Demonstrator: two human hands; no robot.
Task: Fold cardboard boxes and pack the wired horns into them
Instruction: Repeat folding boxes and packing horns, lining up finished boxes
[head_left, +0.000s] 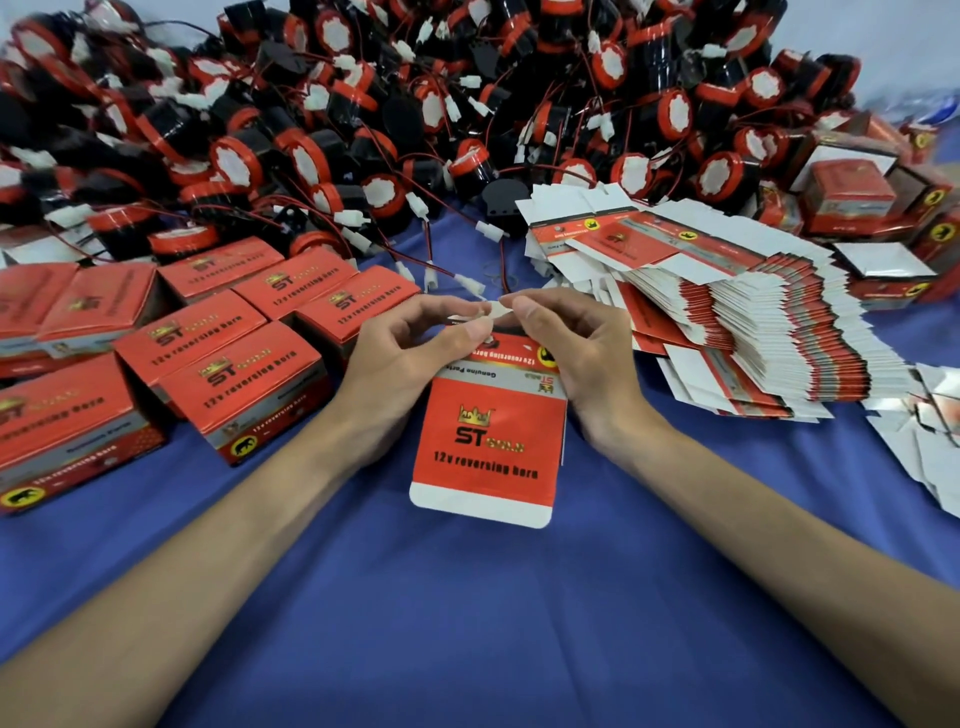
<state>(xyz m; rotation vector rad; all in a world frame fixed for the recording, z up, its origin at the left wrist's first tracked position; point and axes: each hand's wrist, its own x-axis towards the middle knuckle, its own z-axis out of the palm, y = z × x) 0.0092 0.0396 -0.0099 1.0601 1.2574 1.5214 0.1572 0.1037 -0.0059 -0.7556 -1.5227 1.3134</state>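
A red cardboard box (488, 441) printed "12v reversing horn" sits between my hands over the blue cloth, its white-edged lid flap hanging toward me. My left hand (405, 358) grips the box's left side and pinches a white flap at its far end. My right hand (576, 353) grips the right side and pinches the same far flaps with thumb and forefinger. Whether a horn is inside is hidden. A big heap of black-and-red wired horns (415, 104) with white plugs fills the back of the table.
Several closed red boxes (228, 353) stand in rows at my left. A fanned stack of flat unfolded boxes (737, 312) lies at my right, with more folded boxes (852, 197) behind it. Loose white flat blanks (930, 431) lie at the right edge. Blue cloth (467, 623) covers the table.
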